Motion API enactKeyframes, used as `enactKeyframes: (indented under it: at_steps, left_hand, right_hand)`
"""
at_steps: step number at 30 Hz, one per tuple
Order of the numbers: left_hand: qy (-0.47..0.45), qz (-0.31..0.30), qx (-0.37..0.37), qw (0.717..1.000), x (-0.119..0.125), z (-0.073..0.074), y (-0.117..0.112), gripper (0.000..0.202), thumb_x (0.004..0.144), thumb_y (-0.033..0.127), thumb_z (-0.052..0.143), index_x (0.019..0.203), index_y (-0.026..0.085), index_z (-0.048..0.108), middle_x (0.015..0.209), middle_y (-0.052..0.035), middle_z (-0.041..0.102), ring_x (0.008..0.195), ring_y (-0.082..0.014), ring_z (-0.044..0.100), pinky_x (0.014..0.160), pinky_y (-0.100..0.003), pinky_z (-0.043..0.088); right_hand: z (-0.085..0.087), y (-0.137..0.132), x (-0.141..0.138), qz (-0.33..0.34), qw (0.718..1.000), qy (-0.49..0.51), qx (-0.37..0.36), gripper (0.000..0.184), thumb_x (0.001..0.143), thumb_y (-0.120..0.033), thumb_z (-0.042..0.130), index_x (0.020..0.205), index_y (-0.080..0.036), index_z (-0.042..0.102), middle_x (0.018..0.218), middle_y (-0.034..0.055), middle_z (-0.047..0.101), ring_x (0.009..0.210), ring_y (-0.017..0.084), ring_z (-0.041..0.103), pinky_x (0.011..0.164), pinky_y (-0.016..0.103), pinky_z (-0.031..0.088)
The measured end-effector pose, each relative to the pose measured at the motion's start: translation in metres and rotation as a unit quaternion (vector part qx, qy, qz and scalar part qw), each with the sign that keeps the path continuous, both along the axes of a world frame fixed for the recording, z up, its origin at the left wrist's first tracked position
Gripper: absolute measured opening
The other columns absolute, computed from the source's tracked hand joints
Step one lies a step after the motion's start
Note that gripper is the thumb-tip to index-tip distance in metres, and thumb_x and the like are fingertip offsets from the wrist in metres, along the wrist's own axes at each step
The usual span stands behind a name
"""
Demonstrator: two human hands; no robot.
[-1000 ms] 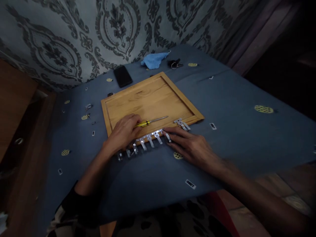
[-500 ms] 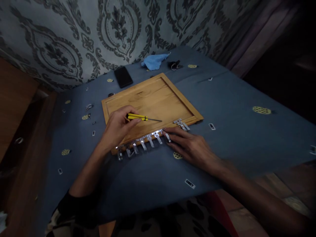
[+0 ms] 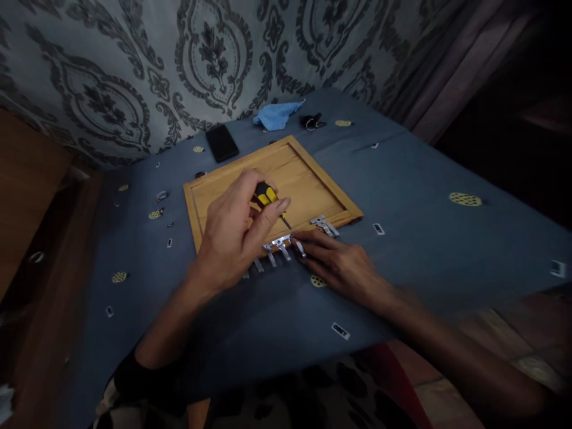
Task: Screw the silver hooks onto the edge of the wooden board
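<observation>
My left hand (image 3: 236,232) is closed round the yellow and black handle of a screwdriver (image 3: 267,194). Its thin shaft slants down, the tip just above the near edge of a framed wooden panel (image 3: 319,170). Along that edge runs a row of silver metal hooks (image 3: 283,246), partly hidden behind my left hand. My right hand (image 3: 344,262) rests beside the row, its fingertips pressed on the metal hook (image 3: 300,248) at the right end. Another silver hook piece (image 3: 325,225) lies on the panel's near right corner.
Behind the panel lie a black phone (image 3: 221,143), a blue cloth (image 3: 277,115) and a black item with a key ring (image 3: 311,122). A small metal piece (image 3: 161,195) sits on the left of the blue tablecloth (image 3: 411,250). A patterned curtain (image 3: 214,53) hangs at the back.
My left hand has moved right and tipped the screwdriver from lying nearly flat to pointing down towards the hooks. My right hand stays at the same hook.
</observation>
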State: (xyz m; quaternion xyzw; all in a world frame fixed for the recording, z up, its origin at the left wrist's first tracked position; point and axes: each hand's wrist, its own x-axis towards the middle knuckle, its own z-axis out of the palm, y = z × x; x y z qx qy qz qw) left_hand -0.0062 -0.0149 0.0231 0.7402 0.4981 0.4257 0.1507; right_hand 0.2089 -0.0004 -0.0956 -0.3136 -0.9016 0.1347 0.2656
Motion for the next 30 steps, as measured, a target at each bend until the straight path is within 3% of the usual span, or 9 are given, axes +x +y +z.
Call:
enactKeyframes:
  at_steps: [7, 30]
  left_hand:
    - [0.030, -0.016, -0.004, 0.999, 0.003, -0.011, 0.001, 0.009, 0.100, 0.031, 0.056, 0.098, 0.022, 0.054, 0.086, 0.0003, 0.062, 0.075, -0.0124, 0.062, 0.069, -0.026, 0.054]
    - [0.059, -0.021, -0.024, 0.998, 0.005, -0.019, 0.004, 0.010, 0.099, 0.031, 0.055, 0.100, 0.021, 0.056, 0.090, -0.0009, 0.063, 0.078, -0.0136, 0.063, 0.071, -0.026, 0.052]
  right_hand:
    - [0.000, 0.000, 0.001, -0.006, 1.000, -0.014, -0.015, 0.032, 0.099, -0.020, 0.051, 0.126, -0.023, 0.069, 0.133, 0.0075, 0.070, 0.105, 0.022, 0.075, 0.082, 0.034, 0.065]
    - [0.000, 0.001, 0.001, -0.004, 1.000, -0.017, -0.025, 0.032, 0.099, -0.020, 0.052, 0.124, -0.024, 0.070, 0.134, 0.0087, 0.069, 0.105, 0.022, 0.075, 0.082, 0.035, 0.066]
